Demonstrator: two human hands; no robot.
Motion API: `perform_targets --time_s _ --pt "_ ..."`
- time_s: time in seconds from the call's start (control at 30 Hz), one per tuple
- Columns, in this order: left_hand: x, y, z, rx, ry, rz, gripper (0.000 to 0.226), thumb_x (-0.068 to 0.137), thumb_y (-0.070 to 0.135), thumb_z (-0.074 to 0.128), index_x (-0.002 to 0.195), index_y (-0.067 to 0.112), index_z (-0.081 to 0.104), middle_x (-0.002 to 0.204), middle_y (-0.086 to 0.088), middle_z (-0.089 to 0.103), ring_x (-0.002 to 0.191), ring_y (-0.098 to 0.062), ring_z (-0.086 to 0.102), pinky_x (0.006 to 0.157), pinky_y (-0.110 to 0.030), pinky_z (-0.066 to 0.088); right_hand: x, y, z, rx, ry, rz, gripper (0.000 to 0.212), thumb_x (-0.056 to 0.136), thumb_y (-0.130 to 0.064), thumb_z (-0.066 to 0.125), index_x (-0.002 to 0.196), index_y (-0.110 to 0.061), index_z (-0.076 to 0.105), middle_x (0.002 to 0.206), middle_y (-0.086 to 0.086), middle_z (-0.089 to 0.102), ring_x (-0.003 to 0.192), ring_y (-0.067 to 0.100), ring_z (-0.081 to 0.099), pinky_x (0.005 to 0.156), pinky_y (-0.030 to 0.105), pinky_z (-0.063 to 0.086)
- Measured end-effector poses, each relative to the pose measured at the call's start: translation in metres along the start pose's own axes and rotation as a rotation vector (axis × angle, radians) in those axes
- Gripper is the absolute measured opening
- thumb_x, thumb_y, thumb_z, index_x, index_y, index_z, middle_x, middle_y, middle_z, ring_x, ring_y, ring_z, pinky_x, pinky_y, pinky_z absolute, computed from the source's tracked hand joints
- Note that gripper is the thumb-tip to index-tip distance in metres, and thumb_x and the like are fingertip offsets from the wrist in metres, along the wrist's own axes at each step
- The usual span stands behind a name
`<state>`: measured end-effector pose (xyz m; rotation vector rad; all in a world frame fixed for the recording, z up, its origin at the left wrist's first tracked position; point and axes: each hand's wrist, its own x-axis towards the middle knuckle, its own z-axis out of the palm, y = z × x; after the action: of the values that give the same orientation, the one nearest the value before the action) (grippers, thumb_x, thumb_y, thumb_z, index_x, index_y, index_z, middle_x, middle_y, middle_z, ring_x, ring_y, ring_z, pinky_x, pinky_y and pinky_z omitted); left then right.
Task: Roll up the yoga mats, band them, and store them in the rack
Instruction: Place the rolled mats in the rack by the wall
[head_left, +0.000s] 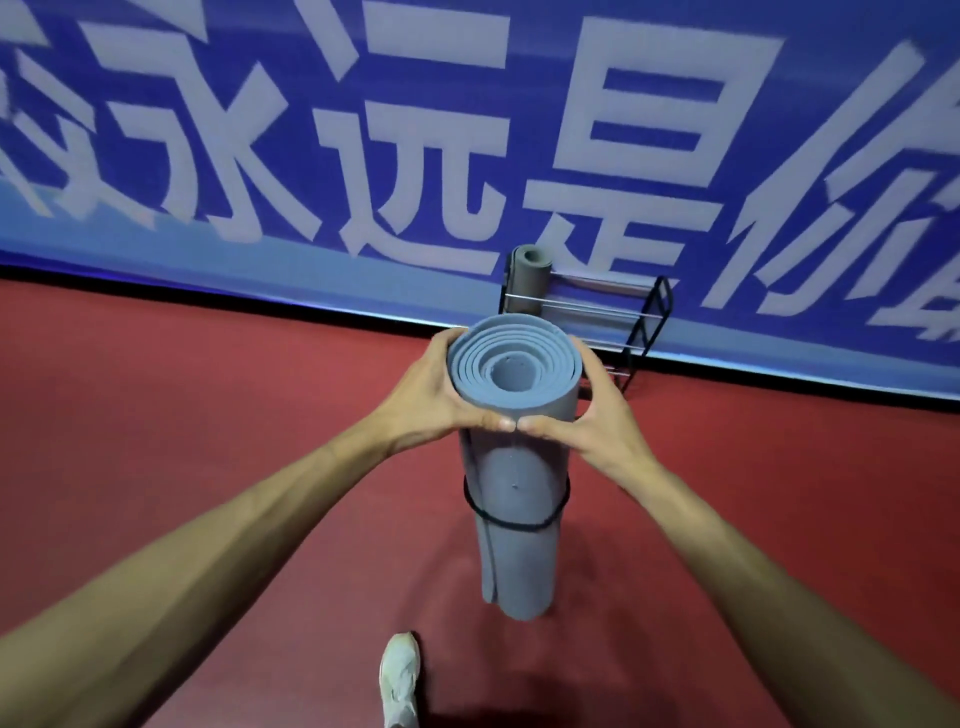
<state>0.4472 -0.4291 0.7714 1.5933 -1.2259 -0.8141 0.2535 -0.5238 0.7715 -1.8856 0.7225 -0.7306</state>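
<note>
1. A rolled grey mat (517, 467) is held upright in front of the person, above the red floor (208, 415), with its spiral end turned toward the camera.
2. The mat is gripped near its top by both hands: the left hand (434, 397) is curled round its left side and the right hand (605, 421) round its right side.
3. The two thumbs are laid across the near face of the roll, with their tips touching.
4. A black band (511, 522) is looped round the mat below the hands, at about its middle.
5. A black rack (631, 325) with thin metal rails is seen beyond the mat, against a blue banner (260, 130) with large white characters.
6. A second rolled mat (529, 275) is stood upright at the left end of the rack.
7. A pale shoe (399, 678) is seen on the floor, below the held mat.
</note>
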Motion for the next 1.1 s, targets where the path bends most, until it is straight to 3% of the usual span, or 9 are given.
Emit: perform_targets --time_s 0.17,0.27,0.4,0.47,0.6,0.73,0.8,0.93,1.1 --pt "0.074 0.0 -0.017 0.006 -0.093 0.088 0.083 0.058 0.027 0.09 0.117 0.047 0.035 0.116 0.033 0.05 0.109 0.022 0.048 0.086 0.001 0.035 0.059 0.003 -0.015 -0.056 0.061 0.107 0.097 0.048 -0.047 0.087 0.134 -0.042 0.04 0.127 -0.031 0.054 0.122 -0.012 0.045 0.103 0.018 0.037" --pt "0.12 0.003 -0.023 0.037 -0.142 0.153 0.082 0.06 0.023 0.09 0.113 0.05 0.035 0.115 0.033 0.05 0.107 0.024 0.047 0.084 0.003 0.034 0.091 0.009 -0.024 -0.059 0.126 0.117 0.096 0.046 -0.041 0.088 0.133 -0.037 0.046 0.123 -0.028 0.059 0.121 -0.004 0.051 0.104 0.032 0.044" --pt "0.182 0.01 -0.023 0.082 -0.236 0.193 0.096 0.057 0.036 0.092 0.134 0.038 0.035 0.128 0.025 0.051 0.119 0.012 0.047 0.101 -0.013 0.037 0.132 0.025 -0.042 -0.044 0.21 0.153 0.099 0.041 -0.039 0.092 0.13 -0.035 0.049 0.123 -0.017 0.062 0.119 0.006 0.056 0.103 0.043 0.046" --pt "0.216 0.013 -0.02 0.122 -0.286 0.212 0.103 0.056 0.041 0.091 0.141 0.028 0.034 0.132 0.02 0.051 0.122 0.007 0.047 0.104 -0.022 0.038 0.154 0.036 -0.056 -0.029 0.217 0.175 0.096 0.041 -0.036 0.092 0.127 -0.037 0.05 0.121 -0.014 0.064 0.117 0.007 0.058 0.102 0.044 0.047" --pt "0.284 0.02 -0.007 0.183 -0.279 0.219 0.1 0.057 0.04 0.09 0.139 0.027 0.034 0.132 0.019 0.051 0.121 0.008 0.047 0.101 -0.017 0.038 0.21 0.064 -0.087 -0.035 0.22 0.148 0.096 0.045 -0.037 0.093 0.131 -0.029 0.05 0.12 -0.012 0.064 0.117 0.009 0.058 0.104 0.045 0.045" --pt "0.355 0.035 0.01 0.236 -0.224 0.201 0.087 0.057 0.034 0.091 0.123 0.048 0.037 0.123 0.023 0.053 0.115 0.012 0.049 0.093 -0.006 0.037 0.274 0.093 -0.131 0.002 0.18 0.114 0.098 0.043 -0.037 0.092 0.131 -0.035 0.049 0.117 -0.018 0.065 0.115 0.006 0.058 0.103 0.041 0.047" --pt "0.387 0.047 0.018 0.249 -0.203 0.169 0.088 0.052 0.04 0.092 0.121 0.051 0.038 0.122 0.025 0.053 0.115 0.012 0.048 0.096 -0.013 0.038 0.304 0.104 -0.154 0.025 0.148 0.102 0.102 0.042 -0.036 0.092 0.134 -0.031 0.048 0.117 -0.017 0.064 0.114 0.004 0.059 0.103 0.038 0.047" --pt "0.453 0.063 0.033 0.249 -0.161 0.108 0.122 0.042 0.058 0.089 0.146 0.025 0.034 0.138 0.015 0.049 0.127 0.001 0.045 0.111 -0.035 0.037 0.364 0.12 -0.205 0.022 0.119 0.13 0.113 0.036 -0.045 0.09 0.137 -0.029 0.044 0.124 -0.015 0.06 0.116 0.003 0.057 0.102 0.038 0.048" --pt "0.525 0.078 0.037 0.195 -0.103 0.081 0.089 0.056 0.022 0.092 0.13 0.033 0.044 0.114 0.027 0.055 0.103 0.021 0.051 0.088 -0.004 0.039 0.436 0.131 -0.244 0.0 0.112 0.092 0.108 0.035 -0.047 0.09 0.132 -0.035 0.044 0.126 -0.018 0.057 0.12 0.005 0.053 0.102 0.036 0.048"
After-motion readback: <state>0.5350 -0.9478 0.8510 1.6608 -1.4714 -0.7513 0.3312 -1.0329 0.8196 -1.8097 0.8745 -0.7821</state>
